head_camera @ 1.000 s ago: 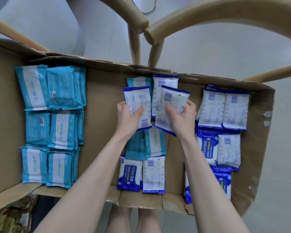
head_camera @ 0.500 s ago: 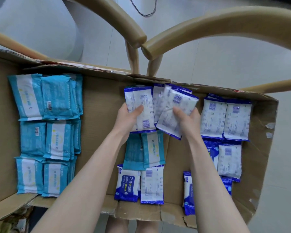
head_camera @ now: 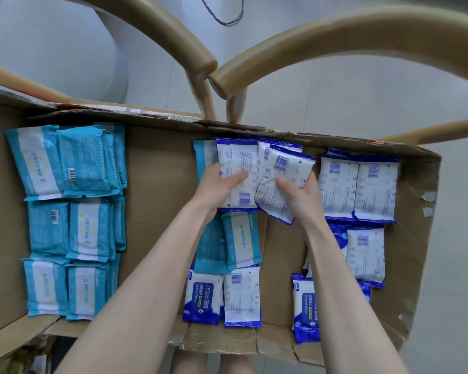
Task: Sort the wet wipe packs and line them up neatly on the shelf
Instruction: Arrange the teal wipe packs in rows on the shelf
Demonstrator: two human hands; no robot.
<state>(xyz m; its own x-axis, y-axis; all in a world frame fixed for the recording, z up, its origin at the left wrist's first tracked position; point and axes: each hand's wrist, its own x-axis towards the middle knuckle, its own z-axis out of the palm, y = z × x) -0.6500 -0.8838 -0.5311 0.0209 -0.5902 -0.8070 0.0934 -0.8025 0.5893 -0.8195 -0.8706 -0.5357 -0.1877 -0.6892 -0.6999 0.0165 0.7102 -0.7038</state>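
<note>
So the left hand (head_camera: 219, 184) grips one blue-and-white alcohol wipe pack (head_camera: 235, 163) square-on at the far middle of the cardboard sheet (head_camera: 157, 184), right hand (head_camera: 305, 195) pinches a tilted pack (head_camera: 284, 171) just beside it — my guess, they're squaring a blue row there, teal packs (head_camera: 65, 211) kept left, blue-and-white stacks (head_camera: 358, 187) right.

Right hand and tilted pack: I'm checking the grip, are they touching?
Touching. The head view shows the right hand with its thumb on the tilted pack and its fingers curled round the pack's right edge.
</note>
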